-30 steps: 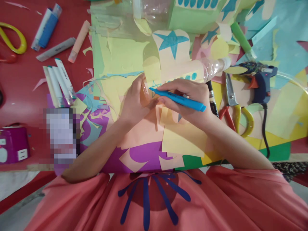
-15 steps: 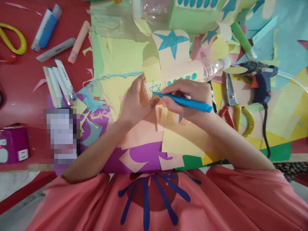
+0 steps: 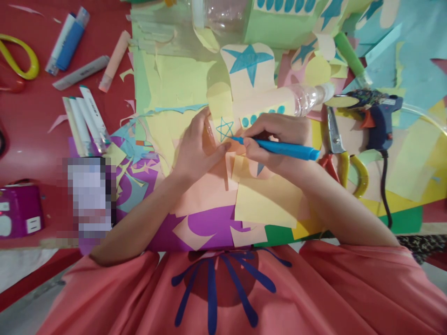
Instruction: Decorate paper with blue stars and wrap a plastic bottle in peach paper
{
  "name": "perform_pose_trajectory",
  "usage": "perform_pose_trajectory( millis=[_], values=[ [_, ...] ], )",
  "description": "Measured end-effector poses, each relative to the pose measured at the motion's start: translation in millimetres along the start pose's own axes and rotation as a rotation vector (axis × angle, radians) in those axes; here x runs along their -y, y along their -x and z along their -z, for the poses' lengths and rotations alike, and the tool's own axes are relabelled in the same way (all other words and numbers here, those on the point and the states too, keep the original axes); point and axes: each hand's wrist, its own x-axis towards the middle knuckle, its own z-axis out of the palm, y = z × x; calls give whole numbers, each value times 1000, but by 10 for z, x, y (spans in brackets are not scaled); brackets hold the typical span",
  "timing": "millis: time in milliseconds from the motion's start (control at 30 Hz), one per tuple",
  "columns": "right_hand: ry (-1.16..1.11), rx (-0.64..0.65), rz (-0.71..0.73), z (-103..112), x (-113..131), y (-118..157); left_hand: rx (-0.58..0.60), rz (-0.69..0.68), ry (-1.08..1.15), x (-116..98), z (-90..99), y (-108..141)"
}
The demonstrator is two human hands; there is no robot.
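My right hand (image 3: 279, 137) grips a blue marker (image 3: 286, 149) between thumb and fingers, its tip at the lower right of a blue star outline (image 3: 224, 129). That star is drawn on the pale paper wrapped round a clear plastic bottle (image 3: 310, 99), which lies on its side with the neck to the right. Teal dots run in a row along the wrap. My left hand (image 3: 199, 151) is curled round the bottle's base end, thumb below and fingers above. Beyond the bottle, a pale paper piece with a filled blue star (image 3: 249, 60) stands out from the wrap.
To the right lie scissors (image 3: 340, 149) and a dark blue glue gun (image 3: 379, 118) with its cord. On the left are several markers (image 3: 87, 118), a phone (image 3: 91, 195) and a purple box (image 3: 23, 209). Paper sheets and scraps (image 3: 139, 167) cover much of the red table (image 3: 28, 121).
My right hand and the marker have shifted slightly right, the tip moving from the star's lower left to its lower right. A line now joins there. My left hand has stayed put.
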Motion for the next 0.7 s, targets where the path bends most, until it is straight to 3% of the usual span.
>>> perform_pose_trajectory(
  millis=[267,467,700],
  values=[
    [-39,-32,16,-3,-13,-3,2,-12,-11,-4,8,0],
    [-232,-138,-125,11,-4,-63,-12,-22,-19,27,-14,5],
    [-191,-155,-120,-8,22,-50,29,-17,-29,58,10,30]
  ],
)
